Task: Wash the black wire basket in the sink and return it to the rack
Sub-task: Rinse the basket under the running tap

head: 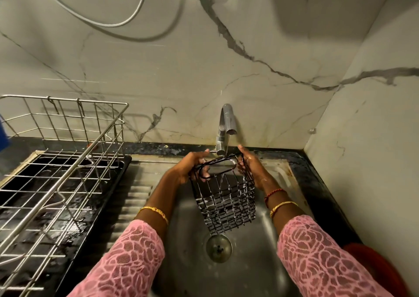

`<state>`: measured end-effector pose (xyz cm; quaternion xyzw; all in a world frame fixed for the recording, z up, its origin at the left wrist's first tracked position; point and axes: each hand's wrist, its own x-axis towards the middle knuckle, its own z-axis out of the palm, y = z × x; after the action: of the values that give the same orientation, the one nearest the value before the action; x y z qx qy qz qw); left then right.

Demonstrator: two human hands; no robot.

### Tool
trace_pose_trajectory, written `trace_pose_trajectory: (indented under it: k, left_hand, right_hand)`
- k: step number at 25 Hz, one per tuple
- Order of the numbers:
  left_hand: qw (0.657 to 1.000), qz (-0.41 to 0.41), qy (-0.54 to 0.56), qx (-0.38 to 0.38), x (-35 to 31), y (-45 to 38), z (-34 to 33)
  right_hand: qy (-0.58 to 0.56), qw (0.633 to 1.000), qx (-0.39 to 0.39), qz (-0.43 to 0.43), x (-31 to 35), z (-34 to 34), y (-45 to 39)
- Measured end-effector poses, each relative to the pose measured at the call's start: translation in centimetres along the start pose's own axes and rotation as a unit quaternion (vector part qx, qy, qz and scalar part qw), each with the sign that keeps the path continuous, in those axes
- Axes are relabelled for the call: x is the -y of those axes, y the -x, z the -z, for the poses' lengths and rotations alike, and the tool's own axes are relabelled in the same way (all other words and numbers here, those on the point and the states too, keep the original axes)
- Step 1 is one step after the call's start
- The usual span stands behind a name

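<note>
Just below the grip, the drain strainer (218, 248) sits in the floor of the steel sink (260, 251), and the black wire basket (226, 202) hangs tilted above it. The left hand (189, 166) and right hand (250, 168) each curl their fingers around opposite ends of the basket's rim. Directly beyond the grip, the tap (226, 124) runs water through the basket, while the wire dish rack (56, 160) stands well off to the left hand's side.
</note>
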<state>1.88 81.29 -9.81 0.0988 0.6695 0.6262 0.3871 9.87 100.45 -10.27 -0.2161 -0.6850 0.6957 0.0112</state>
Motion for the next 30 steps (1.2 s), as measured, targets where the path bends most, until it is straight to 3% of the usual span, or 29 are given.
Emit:
trace_pose_trajectory:
  k: [3,7,12,22,30]
  left_hand:
    - [1.0,0.007,0.007,-0.017,-0.5,-0.8,0.4]
    - [0.993,0.034,0.071,-0.088,-0.4,-0.5,0.5]
    - [0.968,0.006,0.188,-0.164,1.9,1.5,0.0]
    - [0.979,-0.029,0.123,-0.16,6.6,4.8,-2.6]
    - [0.98,-0.06,0.103,-0.161,6.3,6.5,-4.8]
  right_hand:
    - [0.042,0.998,-0.046,0.005,0.4,-0.5,-0.3]
    - [-0.001,0.999,-0.05,-0.018,0.4,-1.1,-1.1]
    - [-0.024,0.997,-0.058,-0.035,-0.1,-1.7,-1.0]
    - [-0.086,0.987,-0.128,-0.054,-1.0,-0.9,-0.9]
    - [-0.155,0.978,-0.126,-0.059,-0.9,0.1,-0.9]
